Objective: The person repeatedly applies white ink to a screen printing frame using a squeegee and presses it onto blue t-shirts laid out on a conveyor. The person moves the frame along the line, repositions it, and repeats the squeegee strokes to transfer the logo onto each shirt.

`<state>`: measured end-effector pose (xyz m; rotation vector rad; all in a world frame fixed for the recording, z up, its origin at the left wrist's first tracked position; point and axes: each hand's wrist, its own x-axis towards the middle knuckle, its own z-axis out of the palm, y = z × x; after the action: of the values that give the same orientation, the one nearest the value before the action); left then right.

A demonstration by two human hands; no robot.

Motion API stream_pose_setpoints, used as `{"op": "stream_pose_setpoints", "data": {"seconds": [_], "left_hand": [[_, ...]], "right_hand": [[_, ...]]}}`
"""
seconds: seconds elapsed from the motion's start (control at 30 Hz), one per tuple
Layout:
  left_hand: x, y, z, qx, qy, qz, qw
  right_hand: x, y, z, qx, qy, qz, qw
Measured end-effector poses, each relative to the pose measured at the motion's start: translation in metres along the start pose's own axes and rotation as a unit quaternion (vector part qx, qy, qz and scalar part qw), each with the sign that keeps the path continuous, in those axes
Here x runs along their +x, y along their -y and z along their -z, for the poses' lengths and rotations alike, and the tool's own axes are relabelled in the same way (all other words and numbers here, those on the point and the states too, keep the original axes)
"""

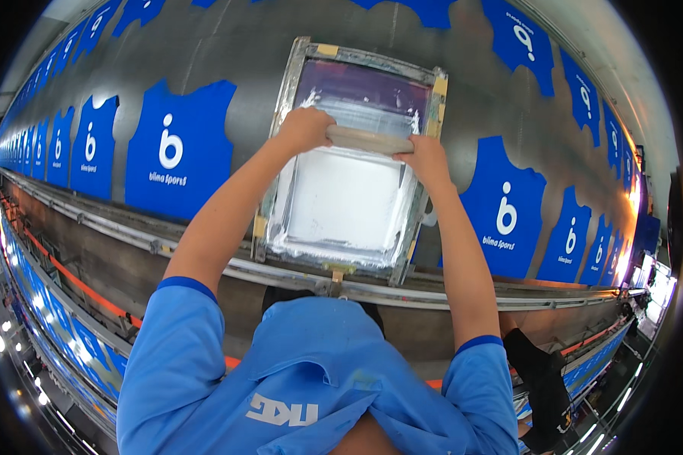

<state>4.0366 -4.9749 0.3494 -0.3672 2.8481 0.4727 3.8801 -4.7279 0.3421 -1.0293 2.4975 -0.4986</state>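
My left hand (303, 130) and my right hand (423, 157) are closed on the two ends of a long beige squeegee (368, 139), held crosswise over a screen-printing frame (275, 208). The frame lies on the grey printing table (91, 53). Inside it, white ink (343, 201) covers the area below the squeegee, and the strip beyond the squeegee is purple with white smears. Whether the squeegee's blade touches the mesh is hidden.
Blue cut fabric pieces with white prints (174, 152) lie in rows on both sides of the frame. A metal rail (197, 262) runs along the table's near edge. Behind me are more racks with blue pieces (76, 334). A person in black (542, 387) is at the lower right.
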Motion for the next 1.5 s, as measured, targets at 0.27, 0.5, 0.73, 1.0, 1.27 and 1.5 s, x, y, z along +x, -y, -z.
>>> {"op": "stream_pose_setpoints", "data": {"seconds": [0.27,0.5,0.73,1.0,1.27,1.5], "left_hand": [[-0.188,-0.05,-0.081,-0.037,-0.079,0.0,0.996],[-0.283,-0.084,-0.091,0.001,-0.13,-0.021,0.991],[-0.142,-0.037,-0.029,0.0,-0.108,-0.029,0.994],[0.058,0.019,0.036,0.057,-0.012,-0.047,0.997],[-0.008,-0.003,0.001,0.017,-0.034,-0.025,0.999],[-0.17,-0.039,-0.071,-0.024,-0.116,-0.054,0.992]], "right_hand": [[-0.191,0.029,-0.07,0.039,-0.084,0.072,0.993],[-0.278,0.055,-0.083,0.005,-0.059,0.096,0.994],[-0.134,0.026,-0.02,-0.135,-0.124,0.151,0.971],[0.046,0.004,0.037,-0.193,-0.039,0.06,0.979],[-0.017,-0.008,-0.01,-0.159,-0.089,0.09,0.979],[-0.175,0.031,-0.059,-0.055,-0.098,0.094,0.989]]}}
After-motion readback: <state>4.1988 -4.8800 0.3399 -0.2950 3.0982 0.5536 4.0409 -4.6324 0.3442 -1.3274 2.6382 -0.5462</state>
